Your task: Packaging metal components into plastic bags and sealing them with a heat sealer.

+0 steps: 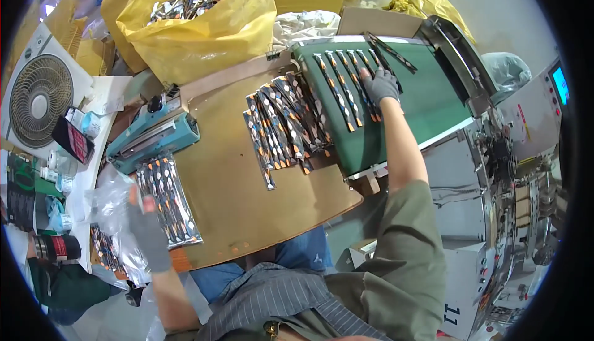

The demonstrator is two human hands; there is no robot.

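Observation:
My right hand (380, 86), in a grey glove with bare fingertips, reaches onto the green conveyor belt (427, 109). Its fingers are apart and rest over the right end of a row of slim stick packets (337, 87), dark with orange and white diamonds. One more dark packet (393, 53) lies slanted beyond that hand. At the left, my gloved left hand (148, 229) is smeared by motion beside a clear plastic bag (114, 198); whether it grips the bag is unclear. Next to it lies a flat bundle of packets (167, 202). A loose heap of packets (288, 121) covers the middle of the brown board (229, 198).
A teal bag sealer (154, 140) stands on the board's left side. Behind it are a large yellow bag (198, 44) full of packets and a fan (43, 96). A phone (73, 138) leans nearby. Machinery (495, 168) flanks the belt at right; another person's sleeve (68, 285) shows lower left.

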